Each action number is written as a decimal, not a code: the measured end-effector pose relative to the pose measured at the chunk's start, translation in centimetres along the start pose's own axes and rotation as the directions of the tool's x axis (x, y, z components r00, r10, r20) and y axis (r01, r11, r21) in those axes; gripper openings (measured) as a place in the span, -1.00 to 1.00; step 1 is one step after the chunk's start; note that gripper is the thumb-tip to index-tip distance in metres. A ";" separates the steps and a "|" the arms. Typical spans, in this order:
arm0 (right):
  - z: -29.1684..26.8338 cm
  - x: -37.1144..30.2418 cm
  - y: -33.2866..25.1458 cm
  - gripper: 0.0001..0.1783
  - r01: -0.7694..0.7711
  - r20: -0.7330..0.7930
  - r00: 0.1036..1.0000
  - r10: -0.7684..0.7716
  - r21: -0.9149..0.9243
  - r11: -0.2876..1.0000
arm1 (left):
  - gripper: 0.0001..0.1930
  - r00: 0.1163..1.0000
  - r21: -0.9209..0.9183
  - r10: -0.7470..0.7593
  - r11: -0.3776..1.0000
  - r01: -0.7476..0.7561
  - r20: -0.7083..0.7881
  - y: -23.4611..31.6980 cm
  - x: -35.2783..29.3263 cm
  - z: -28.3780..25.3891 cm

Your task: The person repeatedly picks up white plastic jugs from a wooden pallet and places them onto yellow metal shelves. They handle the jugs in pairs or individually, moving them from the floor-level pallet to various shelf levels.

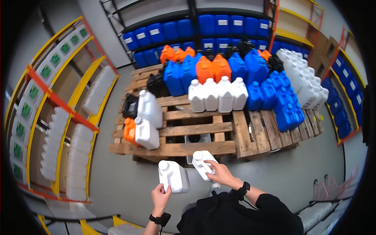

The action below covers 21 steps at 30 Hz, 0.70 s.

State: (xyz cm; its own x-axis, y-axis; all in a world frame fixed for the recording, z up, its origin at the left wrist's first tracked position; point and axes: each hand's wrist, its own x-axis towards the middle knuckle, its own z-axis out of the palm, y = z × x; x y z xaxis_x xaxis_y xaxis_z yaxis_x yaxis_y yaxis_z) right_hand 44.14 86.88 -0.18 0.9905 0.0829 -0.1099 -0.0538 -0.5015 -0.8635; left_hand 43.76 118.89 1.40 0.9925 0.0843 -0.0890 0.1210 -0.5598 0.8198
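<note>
My left hand [159, 197] is closed on the handle side of a white jerrycan [179, 178] with a white cap. Just right of it, my right hand [220, 172] grips a second, smaller-looking white jerrycan [201, 166] by its handle, tilted to the left. Both are held in the air in front of the near edge of the wooden pallets [184, 149]. On the pallets, a row of white jerrycans [217, 96] stands in the middle, and two larger white jerrycans [147, 134] stand at the left beside a small orange one [129, 131].
Blue jerrycans [284, 103] and pale ones [303, 80] crowd the pallets' right side; orange [213, 69] and blue ones stand behind. Yellow-orange racks [58, 98] with white containers run along the left. A dark rack [156, 35] with blue containers lines the back, another rack [344, 90] the right.
</note>
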 end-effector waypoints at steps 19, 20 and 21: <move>-15.8 -3.4 6.0 -0.40 -0.415 -0.694 0.658 0.293 -0.009 0.910 | -0.48 0.622 -0.251 0.493 0.863 -0.438 0.608 18.2 16.7 24.1; -16.8 -3.7 6.2 -0.41 -0.432 -0.696 0.647 0.313 0.004 0.902 | -0.48 0.622 -0.259 0.492 0.865 -0.430 0.609 18.9 16.6 25.3; -17.7 -3.7 6.4 -0.42 -0.445 -0.701 0.631 0.332 0.023 0.895 | -0.49 0.618 -0.265 0.495 0.863 -0.430 0.611 19.9 16.6 26.5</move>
State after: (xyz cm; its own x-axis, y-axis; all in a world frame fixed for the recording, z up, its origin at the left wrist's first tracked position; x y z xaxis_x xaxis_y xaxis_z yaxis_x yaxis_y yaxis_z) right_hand 42.39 68.14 3.40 0.6961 -0.7178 -0.0106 -0.4920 -0.4662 -0.7352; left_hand 63.15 87.36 1.23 0.6849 -0.7286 0.0055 -0.3273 -0.3009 0.8958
